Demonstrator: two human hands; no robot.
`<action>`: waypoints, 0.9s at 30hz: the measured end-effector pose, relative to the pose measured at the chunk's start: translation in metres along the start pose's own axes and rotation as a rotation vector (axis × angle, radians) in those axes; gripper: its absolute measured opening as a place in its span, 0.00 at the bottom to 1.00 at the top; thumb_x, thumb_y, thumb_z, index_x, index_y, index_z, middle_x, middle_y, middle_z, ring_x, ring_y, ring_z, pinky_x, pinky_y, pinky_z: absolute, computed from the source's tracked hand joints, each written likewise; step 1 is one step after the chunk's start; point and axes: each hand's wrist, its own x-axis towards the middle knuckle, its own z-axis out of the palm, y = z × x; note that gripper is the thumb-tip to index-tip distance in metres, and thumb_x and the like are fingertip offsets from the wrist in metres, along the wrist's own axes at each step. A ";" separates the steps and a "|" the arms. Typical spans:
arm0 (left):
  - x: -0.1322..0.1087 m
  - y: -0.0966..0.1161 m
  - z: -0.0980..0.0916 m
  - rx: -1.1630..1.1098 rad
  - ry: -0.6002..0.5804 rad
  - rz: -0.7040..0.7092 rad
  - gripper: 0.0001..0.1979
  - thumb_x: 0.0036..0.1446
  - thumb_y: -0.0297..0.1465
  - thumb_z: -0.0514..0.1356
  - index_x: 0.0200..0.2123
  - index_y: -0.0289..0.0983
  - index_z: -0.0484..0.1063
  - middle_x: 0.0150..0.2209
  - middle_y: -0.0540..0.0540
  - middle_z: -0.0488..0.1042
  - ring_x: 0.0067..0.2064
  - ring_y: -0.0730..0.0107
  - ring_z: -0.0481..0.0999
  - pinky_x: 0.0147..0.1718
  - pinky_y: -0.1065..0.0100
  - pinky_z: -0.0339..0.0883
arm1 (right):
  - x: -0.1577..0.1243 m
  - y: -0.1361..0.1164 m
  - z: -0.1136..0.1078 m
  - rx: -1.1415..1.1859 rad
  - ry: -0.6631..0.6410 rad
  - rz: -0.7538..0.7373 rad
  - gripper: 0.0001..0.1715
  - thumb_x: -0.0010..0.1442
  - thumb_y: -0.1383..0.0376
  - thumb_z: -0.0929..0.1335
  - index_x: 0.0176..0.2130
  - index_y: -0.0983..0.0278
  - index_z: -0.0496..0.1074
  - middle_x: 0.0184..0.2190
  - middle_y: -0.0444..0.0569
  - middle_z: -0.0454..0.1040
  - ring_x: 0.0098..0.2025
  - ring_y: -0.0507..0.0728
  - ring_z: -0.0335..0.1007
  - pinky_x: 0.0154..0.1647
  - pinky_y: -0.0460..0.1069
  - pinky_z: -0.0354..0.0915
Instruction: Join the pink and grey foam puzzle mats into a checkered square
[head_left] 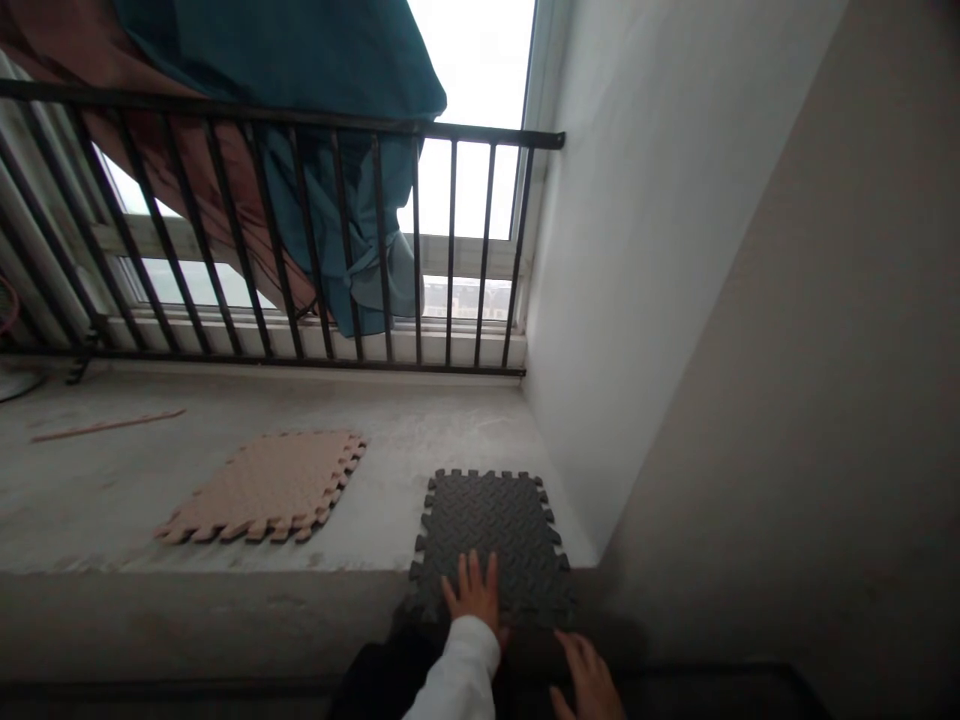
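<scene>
At 8 o'clock a beige interlocking foam tile lies on a concrete ledge. At 6 o'clock the left hand, spread wide and gripping nothing, rests flat on a dark foam tile. The right hand, open, sits just beside its near edge at 5 o'clock. A flat palm steadies a tile well.

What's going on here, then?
A person has their left hand, in a white sleeve, resting flat on a dark foam mat at the edge of a concrete ledge. Their open right hand is just by the mat's near edge. A tan foam mat lies on the ledge to the left, and beyond stand a black railing and a teal cloth.
</scene>
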 end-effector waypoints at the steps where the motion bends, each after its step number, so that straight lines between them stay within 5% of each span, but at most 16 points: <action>1: 0.001 -0.011 -0.002 0.023 -0.020 -0.157 0.49 0.33 0.36 0.66 0.58 0.46 0.44 0.61 0.39 0.43 0.61 0.46 0.39 0.51 0.37 0.40 | 0.009 -0.006 0.004 -0.134 -0.001 -0.004 0.33 0.44 0.69 0.67 0.52 0.63 0.61 0.53 0.56 0.60 0.55 0.62 0.53 0.55 0.53 0.52; 4: 0.007 -0.035 0.001 0.036 -0.072 -0.434 0.49 0.32 0.34 0.67 0.58 0.46 0.45 0.62 0.38 0.41 0.60 0.44 0.39 0.47 0.39 0.50 | 0.029 -0.023 0.016 -0.476 0.018 0.037 0.40 0.44 0.69 0.65 0.57 0.59 0.53 0.58 0.55 0.52 0.59 0.64 0.46 0.53 0.58 0.53; 10: 0.024 -0.061 0.020 -0.036 0.005 -0.574 0.22 0.54 0.29 0.48 0.53 0.45 0.57 0.56 0.38 0.58 0.52 0.50 0.61 0.40 0.53 0.62 | 0.056 -0.032 0.019 -0.665 0.061 0.075 0.36 0.48 0.68 0.63 0.55 0.51 0.54 0.58 0.52 0.53 0.58 0.63 0.48 0.51 0.62 0.52; 13: 0.030 -0.068 0.017 -0.067 -0.008 -0.516 0.22 0.56 0.25 0.41 0.52 0.43 0.60 0.50 0.38 0.65 0.48 0.59 0.67 0.41 0.62 0.62 | 0.068 -0.026 0.012 -0.644 0.036 0.069 0.34 0.49 0.67 0.63 0.55 0.52 0.54 0.58 0.53 0.54 0.58 0.62 0.48 0.50 0.60 0.55; 16: 0.032 -0.067 0.013 -0.022 0.065 -0.432 0.23 0.53 0.22 0.46 0.51 0.41 0.62 0.44 0.41 0.68 0.45 0.62 0.67 0.45 0.65 0.58 | 0.080 -0.021 0.005 -0.632 0.012 0.056 0.33 0.49 0.66 0.62 0.55 0.53 0.54 0.57 0.52 0.55 0.58 0.62 0.49 0.51 0.58 0.55; 20: 0.037 -0.061 0.009 -0.015 0.188 -0.330 0.29 0.42 0.23 0.58 0.51 0.38 0.61 0.47 0.41 0.64 0.49 0.59 0.62 0.50 0.65 0.50 | 0.096 -0.020 -0.006 -0.627 0.064 0.067 0.30 0.50 0.66 0.62 0.54 0.53 0.57 0.56 0.51 0.57 0.57 0.61 0.50 0.51 0.57 0.54; 27: 0.056 -0.056 0.006 -0.130 0.275 -0.204 0.23 0.45 0.29 0.58 0.48 0.37 0.63 0.50 0.41 0.62 0.51 0.61 0.60 0.51 0.65 0.49 | 0.130 -0.017 -0.029 -0.611 0.107 0.029 0.28 0.51 0.65 0.61 0.52 0.53 0.59 0.55 0.50 0.59 0.56 0.59 0.51 0.51 0.53 0.54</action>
